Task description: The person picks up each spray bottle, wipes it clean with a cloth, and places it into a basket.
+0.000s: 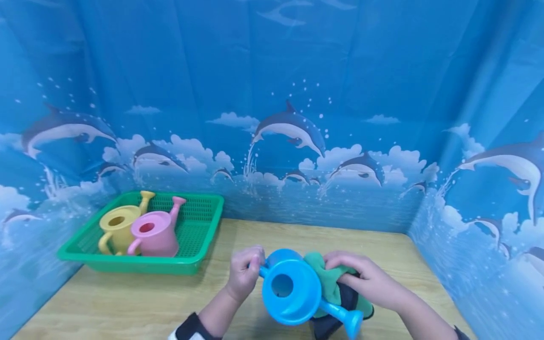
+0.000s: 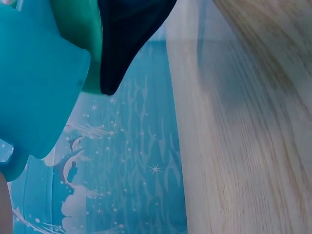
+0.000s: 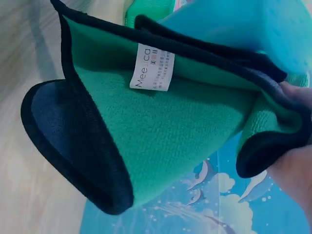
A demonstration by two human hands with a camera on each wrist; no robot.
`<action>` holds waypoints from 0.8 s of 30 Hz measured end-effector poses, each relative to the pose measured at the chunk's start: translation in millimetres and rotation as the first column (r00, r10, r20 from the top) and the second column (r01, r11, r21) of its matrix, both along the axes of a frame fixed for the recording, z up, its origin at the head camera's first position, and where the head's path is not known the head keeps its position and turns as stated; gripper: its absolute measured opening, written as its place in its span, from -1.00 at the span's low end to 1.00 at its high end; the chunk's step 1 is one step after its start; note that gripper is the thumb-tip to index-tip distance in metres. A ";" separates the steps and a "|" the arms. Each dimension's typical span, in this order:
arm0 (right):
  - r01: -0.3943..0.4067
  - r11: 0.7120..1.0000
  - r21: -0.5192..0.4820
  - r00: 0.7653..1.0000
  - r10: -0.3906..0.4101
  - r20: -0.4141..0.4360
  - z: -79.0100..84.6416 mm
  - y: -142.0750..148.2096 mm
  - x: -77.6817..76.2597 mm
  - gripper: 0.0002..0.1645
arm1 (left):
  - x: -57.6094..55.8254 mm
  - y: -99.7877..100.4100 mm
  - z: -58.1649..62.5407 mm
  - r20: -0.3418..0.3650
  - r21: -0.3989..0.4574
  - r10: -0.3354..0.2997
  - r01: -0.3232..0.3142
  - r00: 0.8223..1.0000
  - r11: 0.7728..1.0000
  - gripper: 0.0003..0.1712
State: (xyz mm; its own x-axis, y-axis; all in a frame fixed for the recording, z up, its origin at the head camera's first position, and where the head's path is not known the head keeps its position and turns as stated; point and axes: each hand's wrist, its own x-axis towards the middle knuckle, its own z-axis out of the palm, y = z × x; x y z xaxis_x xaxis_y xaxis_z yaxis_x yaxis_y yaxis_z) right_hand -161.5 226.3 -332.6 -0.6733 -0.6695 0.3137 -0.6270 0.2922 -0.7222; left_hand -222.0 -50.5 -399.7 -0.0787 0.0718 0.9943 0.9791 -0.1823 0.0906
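A blue toy watering can [image 1: 293, 297] is held over the table, tipped so its round opening faces the head camera and its spout points down to the right. My left hand [image 1: 245, 271] grips its handle. My right hand [image 1: 367, 278] holds a green cloth [image 1: 327, 274] with a dark edge against the can's right side. In the right wrist view the cloth [image 3: 165, 122] hangs in folds with a white label [image 3: 152, 67] on it. The can's body [image 2: 34, 83] fills the left of the left wrist view, the cloth's dark side [image 2: 129, 39] beside it.
A green basket [image 1: 136, 267] stands on the wooden table [image 1: 140, 302] at the left. In it are a yellow watering can [image 1: 119, 229] and a pink watering can [image 1: 157, 238]. A blue dolphin-printed sheet [image 1: 212, 71] encloses the table's back and sides.
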 end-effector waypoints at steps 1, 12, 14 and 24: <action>-0.022 1.000 -0.013 1.000 0.022 0.009 -1.1 1.1 0.4 -0.67 | -0.6 -0.9 -0.3 0.019 0.012 -0.009 0.009 1.000 1.000 -0.58; 0.054 0.995 -0.085 0.998 -0.057 -0.033 -15.3 -7.3 -4.3 -0.60 | 6.2 1.0 -0.3 0.119 0.054 -0.078 0.072 0.990 0.996 -0.60; 0.093 0.992 -0.081 0.995 -0.095 -0.025 -17.0 -9.8 -7.0 -0.62 | 9.1 2.8 1.0 0.117 0.044 -0.087 0.083 0.989 0.996 -0.60; 0.275 0.961 0.014 0.960 -0.275 0.044 -22.1 -17.2 -11.6 -0.68 | 15.2 9.9 2.2 0.058 -0.004 -0.022 0.022 0.998 1.000 -0.63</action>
State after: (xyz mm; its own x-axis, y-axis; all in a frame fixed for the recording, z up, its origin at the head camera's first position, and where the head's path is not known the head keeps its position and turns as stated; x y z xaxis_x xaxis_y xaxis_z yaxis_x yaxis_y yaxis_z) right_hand -173.1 209.0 -354.7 -0.8451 -0.4588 0.2745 -0.4887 0.4547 -0.7446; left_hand -206.8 -40.7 -397.5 -0.1344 0.0786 0.9878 0.9679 -0.2033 0.1479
